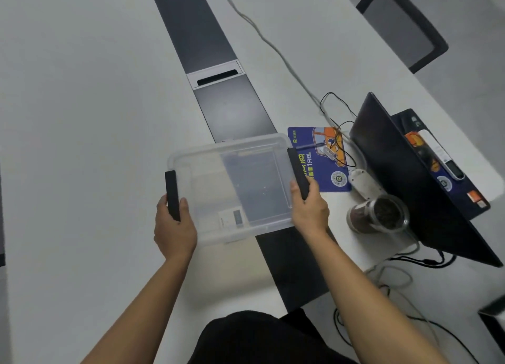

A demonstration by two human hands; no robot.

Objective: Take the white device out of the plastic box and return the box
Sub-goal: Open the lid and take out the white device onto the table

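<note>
A clear plastic box (207,199) with a black clip handle on each short side is held over the white table, above the dark centre strip. My left hand (173,227) grips the left black handle. My right hand (310,209) grips the right black handle. Nothing lies inside the box; only a small label shows on its bottom. A white device (363,182) lies on the table to the right of the box, beside the blue mat.
A blue printed mat (318,159) lies right of the box. A glass jar of dark contents (378,213) stands near my right hand. An open black laptop (404,178), several cables and a chair (401,25) are further right. The white table (82,118) stretches left.
</note>
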